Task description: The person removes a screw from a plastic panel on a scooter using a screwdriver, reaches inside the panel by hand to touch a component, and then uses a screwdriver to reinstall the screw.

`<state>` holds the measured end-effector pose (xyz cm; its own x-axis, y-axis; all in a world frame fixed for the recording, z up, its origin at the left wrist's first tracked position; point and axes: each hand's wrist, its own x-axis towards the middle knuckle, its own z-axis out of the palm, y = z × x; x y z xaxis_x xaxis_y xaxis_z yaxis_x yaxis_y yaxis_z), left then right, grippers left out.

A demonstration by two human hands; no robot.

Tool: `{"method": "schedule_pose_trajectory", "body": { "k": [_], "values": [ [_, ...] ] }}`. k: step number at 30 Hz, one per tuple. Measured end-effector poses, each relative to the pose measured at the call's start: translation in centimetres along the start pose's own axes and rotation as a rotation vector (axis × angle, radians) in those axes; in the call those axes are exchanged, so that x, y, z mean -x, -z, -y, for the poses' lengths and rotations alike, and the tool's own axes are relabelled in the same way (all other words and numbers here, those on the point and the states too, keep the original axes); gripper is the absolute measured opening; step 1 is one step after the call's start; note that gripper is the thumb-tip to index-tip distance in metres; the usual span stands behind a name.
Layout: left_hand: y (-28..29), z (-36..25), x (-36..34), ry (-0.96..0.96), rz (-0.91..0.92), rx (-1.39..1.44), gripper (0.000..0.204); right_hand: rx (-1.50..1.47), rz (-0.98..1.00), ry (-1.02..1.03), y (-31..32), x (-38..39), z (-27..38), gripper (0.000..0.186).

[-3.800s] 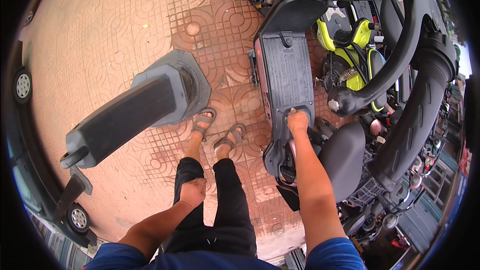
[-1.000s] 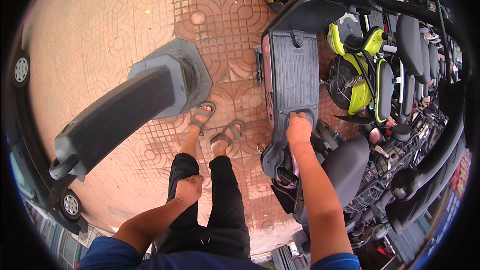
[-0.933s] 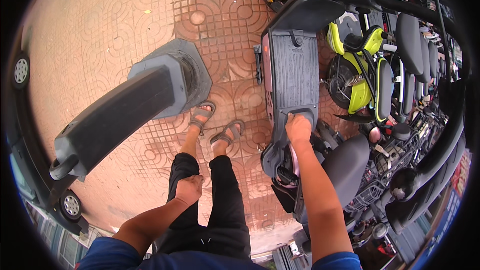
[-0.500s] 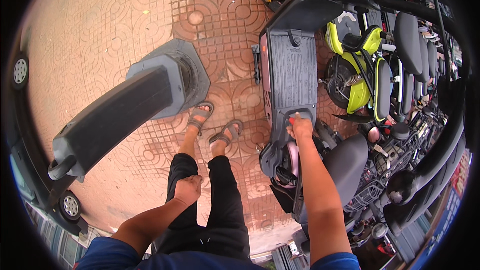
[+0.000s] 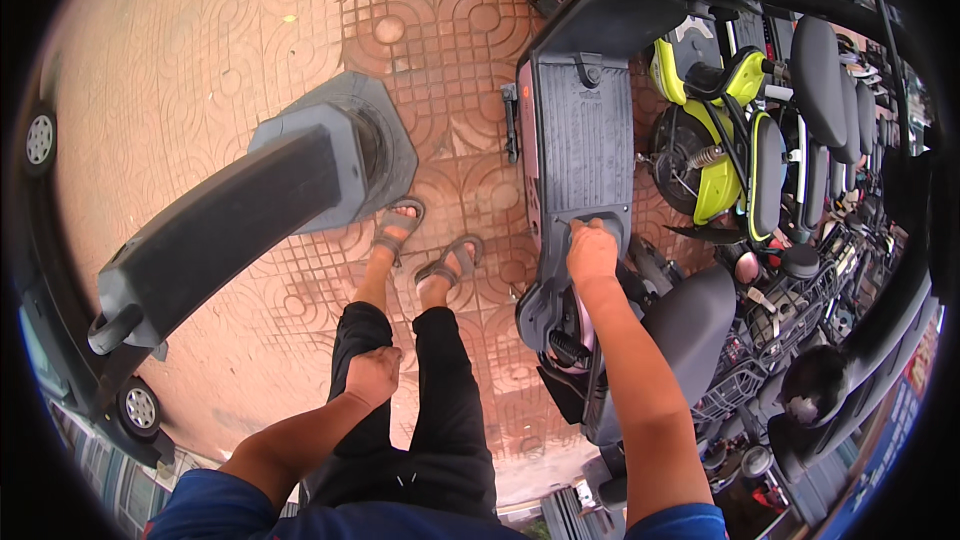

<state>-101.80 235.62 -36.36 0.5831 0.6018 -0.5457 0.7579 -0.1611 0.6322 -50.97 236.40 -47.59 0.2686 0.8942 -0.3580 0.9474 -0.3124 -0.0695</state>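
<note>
To my right stands an electric scooter with a black ribbed footboard (image 5: 583, 140) and pink side trim. My right hand (image 5: 593, 248) reaches down to the dark recess (image 5: 612, 224) at the footboard's near end. Its fingers are bent together there, and what they grip is hidden from above. Beside that forearm is a dark grey seat (image 5: 690, 325). My left hand (image 5: 374, 375) is closed into a fist over my left thigh, against the black trousers (image 5: 445, 390). Whether anything is inside that fist does not show.
A dark grey post (image 5: 235, 205) with a wide octagonal base (image 5: 395, 150) stands at the left. Farther left, a dark car (image 5: 60, 340) is parked. Beyond the scooter, a yellow-green scooter (image 5: 715, 180) and several others crowd the right side. Patterned red paving (image 5: 450, 60) lies underfoot.
My right hand has shifted slightly left and turned over the recess. A small red thing seen at its fingers is now out of sight. My left fist stays nearly in place.
</note>
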Motion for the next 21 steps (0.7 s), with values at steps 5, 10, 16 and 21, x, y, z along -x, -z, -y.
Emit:
{"method": "schedule_pose_trajectory", "body": {
  "k": [5,10,16,21],
  "values": [
    [-0.1,-0.6,0.3,0.019,0.025,-0.014,0.008,-0.984,0.316,-1.095,-0.5,-1.5,-1.2,0.042],
    [0.0,-0.7,0.0,0.035,0.011,-0.007,0.008,0.181,0.361,-0.064,5.1,-2.0,3.8,0.038],
    [-1.1,0.0,0.2,0.009,-0.003,0.004,0.007,-0.883,0.373,-1.166,1.3,-2.8,-1.4,0.032],
    [-0.8,0.0,0.2,0.038,-0.009,0.014,0.007,-0.044,0.297,-0.357,0.4,-0.7,0.3,0.032]
  ]
}}
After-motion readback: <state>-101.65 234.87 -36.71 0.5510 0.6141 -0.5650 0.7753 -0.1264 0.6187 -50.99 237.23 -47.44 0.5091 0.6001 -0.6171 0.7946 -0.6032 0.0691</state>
